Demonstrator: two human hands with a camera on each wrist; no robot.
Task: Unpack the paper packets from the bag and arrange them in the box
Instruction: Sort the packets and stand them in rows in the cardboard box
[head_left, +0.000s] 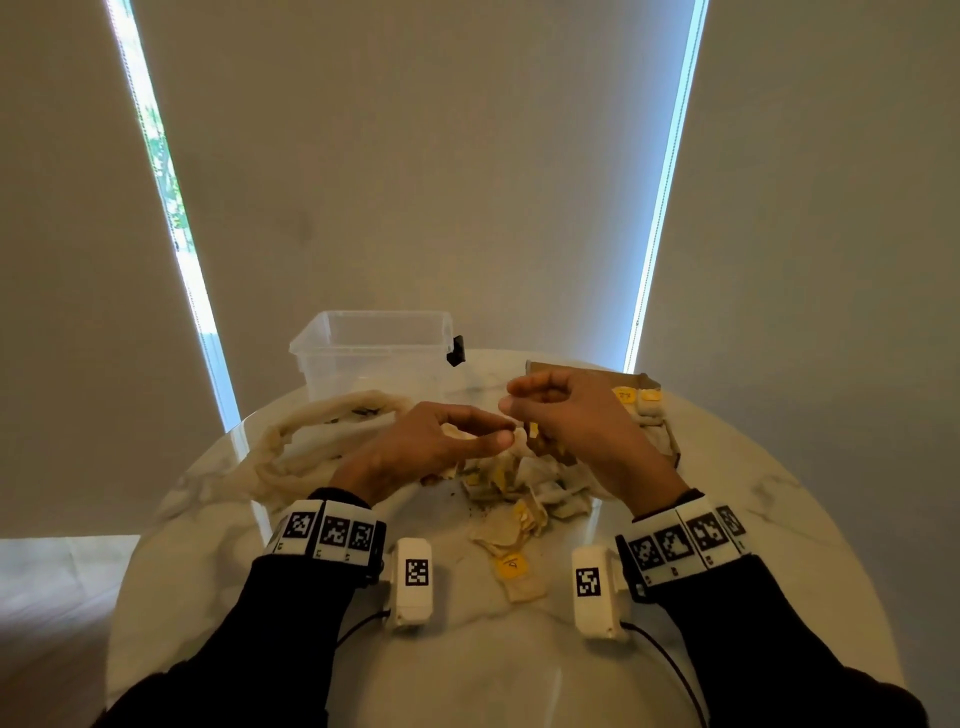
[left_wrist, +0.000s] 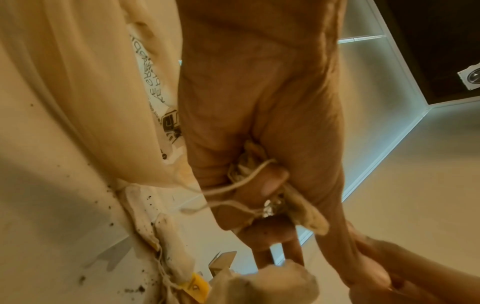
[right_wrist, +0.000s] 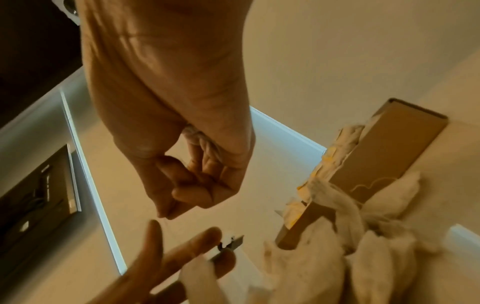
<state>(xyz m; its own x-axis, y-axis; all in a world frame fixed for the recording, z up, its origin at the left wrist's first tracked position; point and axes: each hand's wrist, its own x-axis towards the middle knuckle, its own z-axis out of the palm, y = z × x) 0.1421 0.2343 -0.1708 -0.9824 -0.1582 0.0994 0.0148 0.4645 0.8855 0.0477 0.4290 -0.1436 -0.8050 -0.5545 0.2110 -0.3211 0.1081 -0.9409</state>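
Cardboard box with paper packets

- Cloth bag lies left on the tabletop, plastic tub behind it.
- Cardboard box sits right, packets inside.
- Loose packets heap between bag and box.

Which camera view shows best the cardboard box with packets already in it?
The head view: the cardboard box sits behind the right hand, open top visible with yellow-tagged packets inside. The right wrist view shows only its side wall; the left wrist view does not show it.
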